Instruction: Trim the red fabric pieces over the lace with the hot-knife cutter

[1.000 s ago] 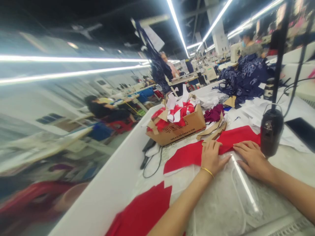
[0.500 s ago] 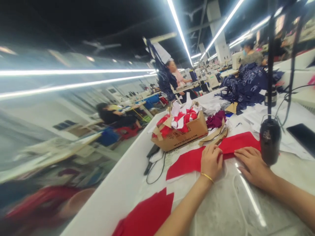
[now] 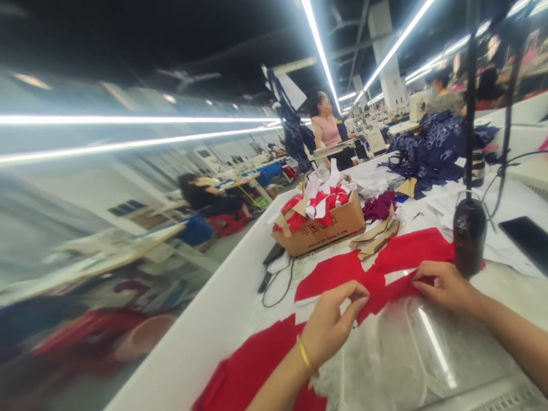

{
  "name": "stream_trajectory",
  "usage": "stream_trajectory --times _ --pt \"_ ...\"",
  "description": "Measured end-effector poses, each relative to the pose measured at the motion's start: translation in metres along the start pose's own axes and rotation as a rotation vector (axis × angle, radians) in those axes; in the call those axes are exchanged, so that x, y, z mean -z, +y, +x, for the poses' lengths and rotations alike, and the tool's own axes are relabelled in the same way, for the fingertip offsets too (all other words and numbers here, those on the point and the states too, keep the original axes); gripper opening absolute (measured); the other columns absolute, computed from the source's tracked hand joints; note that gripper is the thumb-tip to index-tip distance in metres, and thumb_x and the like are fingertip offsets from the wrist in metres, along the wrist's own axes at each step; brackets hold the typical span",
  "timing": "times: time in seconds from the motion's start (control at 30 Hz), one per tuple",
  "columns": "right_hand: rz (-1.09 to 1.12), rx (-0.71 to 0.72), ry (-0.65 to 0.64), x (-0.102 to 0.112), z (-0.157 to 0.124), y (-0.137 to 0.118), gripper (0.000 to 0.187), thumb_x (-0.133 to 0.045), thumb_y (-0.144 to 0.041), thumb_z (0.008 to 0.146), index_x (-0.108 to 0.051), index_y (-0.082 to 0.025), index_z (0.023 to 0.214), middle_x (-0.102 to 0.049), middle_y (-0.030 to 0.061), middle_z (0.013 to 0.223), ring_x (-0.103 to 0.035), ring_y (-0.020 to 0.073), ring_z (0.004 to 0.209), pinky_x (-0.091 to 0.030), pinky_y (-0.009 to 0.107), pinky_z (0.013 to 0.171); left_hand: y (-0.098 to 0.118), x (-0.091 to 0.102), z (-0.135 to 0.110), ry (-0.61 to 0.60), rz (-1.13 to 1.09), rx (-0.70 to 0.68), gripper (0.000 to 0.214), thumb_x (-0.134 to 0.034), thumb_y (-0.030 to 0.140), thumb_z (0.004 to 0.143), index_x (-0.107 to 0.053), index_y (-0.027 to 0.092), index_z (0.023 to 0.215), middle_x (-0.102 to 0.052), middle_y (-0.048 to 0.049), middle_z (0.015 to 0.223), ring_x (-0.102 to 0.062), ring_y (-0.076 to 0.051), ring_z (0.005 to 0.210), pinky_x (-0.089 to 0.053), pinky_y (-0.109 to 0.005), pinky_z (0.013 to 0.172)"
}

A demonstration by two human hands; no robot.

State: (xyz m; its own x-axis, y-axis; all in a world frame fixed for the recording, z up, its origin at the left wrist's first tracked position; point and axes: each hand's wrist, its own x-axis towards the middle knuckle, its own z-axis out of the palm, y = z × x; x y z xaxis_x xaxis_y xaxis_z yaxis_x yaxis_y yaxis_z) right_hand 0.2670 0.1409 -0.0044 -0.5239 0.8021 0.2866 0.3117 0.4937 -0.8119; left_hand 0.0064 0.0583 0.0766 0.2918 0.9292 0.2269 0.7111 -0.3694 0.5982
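A cut piece of red cloth (image 3: 377,274) lies on the white table (image 3: 180,354), and my right hand (image 3: 445,288) grips its near edge between fingers and thumb. My left hand (image 3: 331,325), with a gold bangle (image 3: 303,351) on the wrist, is raised just above the cloth, fingers curled toward the thumb. I see nothing held in it. More red cloth (image 3: 257,365) lies below that hand. A clear plastic sheet (image 3: 428,342) lies under my right wrist.
A cardboard box (image 3: 319,228) of red and white scraps stands ahead, with brown paper patterns (image 3: 377,237) beside it. A hanging black iron (image 3: 470,237), navy patterned cloth (image 3: 432,148) and a dark tablet (image 3: 524,240) lie right. Co-workers (image 3: 325,128) sit and stand beyond.
My left hand has lifted off the red cloth and moved toward me. My right hand has closed on the cloth's edge, and the cloth now lies bunched with a gap.
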Motion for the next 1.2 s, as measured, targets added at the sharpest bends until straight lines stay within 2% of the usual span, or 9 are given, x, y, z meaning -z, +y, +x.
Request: stream_trajectory --times 0.17,0.3,0.4,0.5,0.57,0.67,0.77,0.97,1.2 --pt "0.376 -0.114 -0.404 0.026 -0.005 -0.025 0.033 -0.072 -0.048 0.079 -0.078 -0.016 0.084 -0.076 0.0066 0.083 -0.068 0.0208 0.079 -0.052 0.031 0.075 0.014 0.034 -0.035 -0.276 -0.494 0.422 0.047 -0.071 0.063 0.082 -0.063 0.018 0.076 -0.054 0.0005 0.066 -0.048 -0.013 0.061 -0.039 -0.024 0.058" --pt "0.346 -0.119 -0.523 0.028 -0.008 -0.027 0.029 -0.071 -0.043 0.08 -0.08 -0.016 0.089 -0.078 0.0067 0.09 -0.071 0.0221 0.087 -0.052 0.03 0.081 -0.01 0.029 -0.053 -0.302 -0.473 0.525 0.051 -0.067 0.068 0.082 -0.061 0.018 0.081 -0.057 -0.0003 0.07 -0.05 -0.013 0.062 -0.042 -0.023 0.059" --pt "0.195 -0.136 -0.46 0.011 -0.009 -0.009 0.023 -0.068 -0.034 0.079 -0.08 -0.017 0.088 -0.078 0.0065 0.089 -0.071 0.0227 0.085 -0.052 0.031 0.078 -0.037 0.007 -0.061 -0.197 -0.209 0.45 0.042 -0.058 0.059 0.089 -0.061 0.019 0.078 -0.059 -0.0024 0.071 -0.055 -0.018 0.066 -0.051 -0.031 0.066" --pt "0.118 -0.132 -0.375 -0.006 -0.01 0.009 0.018 -0.067 -0.028 0.076 -0.08 -0.018 0.085 -0.077 0.0066 0.086 -0.07 0.0224 0.082 -0.052 0.031 0.077 -0.05 -0.02 -0.068 -0.048 -0.046 0.329 0.025 -0.056 0.043 0.093 -0.066 0.02 0.091 -0.065 -0.0083 0.092 -0.061 -0.025 0.089 -0.055 -0.041 0.084" --pt "0.102 -0.133 -0.342 -0.012 -0.01 0.014 0.017 -0.067 -0.027 0.075 -0.08 -0.018 0.083 -0.077 0.0064 0.084 -0.069 0.0221 0.081 -0.052 0.031 0.078 -0.046 -0.037 -0.073 0.033 0.097 0.127 0.021 -0.052 0.032 0.097 -0.066 0.021 0.108 -0.066 -0.0111 0.109 -0.063 -0.026 0.103 -0.056 -0.043 0.092" --pt "0.085 -0.133 -0.327 -0.012 -0.01 0.012 0.016 -0.068 -0.028 0.076 -0.079 -0.019 0.083 -0.077 0.0055 0.084 -0.069 0.0215 0.079 -0.052 0.031 0.077 -0.032 -0.057 -0.08 0.038 0.292 -0.208 0.026 -0.045 0.024 0.103 -0.063 0.021 0.121 -0.067 -0.0122 0.12 -0.066 -0.025 0.11 -0.06 -0.039 0.092" --pt "0.068 -0.14 -0.322 -0.007 -0.01 0.008 0.022 -0.068 -0.034 0.079 -0.079 -0.019 0.09 -0.076 0.0048 0.084 -0.067 0.0208 0.076 -0.051 0.031 0.073 -0.021 -0.067 -0.084 0.038 0.39 -0.379 0.028 -0.04 0.027 0.106 -0.062 0.018 0.121 -0.07 -0.013 0.118 -0.068 -0.026 0.108 -0.062 -0.039 0.09" --pt "0.011 -0.141 -0.248 -0.003 -0.007 0.012 0.03 -0.069 -0.033 0.079 -0.075 -0.017 0.103 -0.073 0.0033 0.085 -0.064 0.0184 0.075 -0.051 0.029 0.072 -0.024 -0.067 -0.092 0.086 0.374 -0.38 0.027 -0.039 0.027 0.108 -0.064 0.017 0.113 -0.072 -0.0113 0.11 -0.07 -0.022 0.102 -0.061 -0.036 0.091" --pt "-0.151 -0.171 -0.037 0.009 -0.004 0.022 0.035 -0.06 -0.014 0.078 -0.072 -0.019 0.111 -0.068 0.0031 0.087 -0.057 0.0141 0.064 -0.051 0.029 0.069 -0.024 -0.064 -0.106 0.11 0.422 -0.367 0.026 -0.041 0.023 0.108 -0.064 0.016 0.116 -0.073 -0.011 0.111 -0.07 -0.022 0.104 -0.06 -0.035 0.094"
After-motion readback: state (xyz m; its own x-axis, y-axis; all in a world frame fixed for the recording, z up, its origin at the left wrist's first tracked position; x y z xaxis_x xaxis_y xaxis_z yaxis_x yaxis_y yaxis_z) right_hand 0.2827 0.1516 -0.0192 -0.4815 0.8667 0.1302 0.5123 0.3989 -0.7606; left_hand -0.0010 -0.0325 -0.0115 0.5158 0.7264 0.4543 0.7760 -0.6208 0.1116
